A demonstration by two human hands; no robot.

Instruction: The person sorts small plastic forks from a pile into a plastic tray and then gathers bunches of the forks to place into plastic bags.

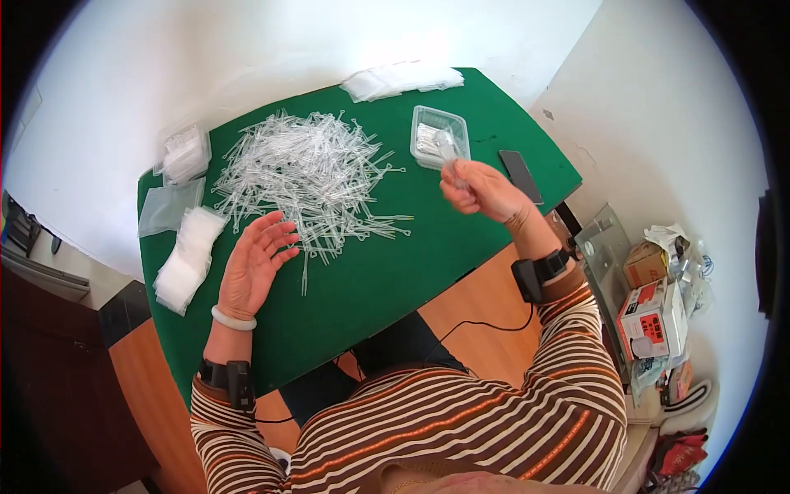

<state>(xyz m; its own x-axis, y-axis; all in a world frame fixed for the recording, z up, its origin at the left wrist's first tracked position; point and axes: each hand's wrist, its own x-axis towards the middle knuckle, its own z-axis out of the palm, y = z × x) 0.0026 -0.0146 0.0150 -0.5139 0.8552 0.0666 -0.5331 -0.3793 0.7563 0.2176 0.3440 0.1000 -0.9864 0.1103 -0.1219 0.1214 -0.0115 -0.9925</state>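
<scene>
Now: right hand (pixel 481 191) is raised over the far right of the surface (pixel 370 276), fingers pinched on a small clear bundle (pixel 449 156); whether it is bagged or loose I cannot tell. The bundle hangs just above the near side of the clear tray (pixel 439 109), which holds more clear pieces like it.

Judgement: keep the pinch light but closed. Bring the bundle down inside the tray wall and lay it flat beside the others before letting go. Dropped from up here it could slide out toward the phone (pixel 520 174), which lies just right of the tray.

Left hand (pixel 253 267) is open and empty, palm down, fingers spread. The fingertips touch the near edge of the pile of clear sticks (pixel 313 169) mid-surface, a good spot to stop strays. One stick lies apart, just right of that hand. A stack of small bags (pixel 188 257) lies to its left.
</scene>
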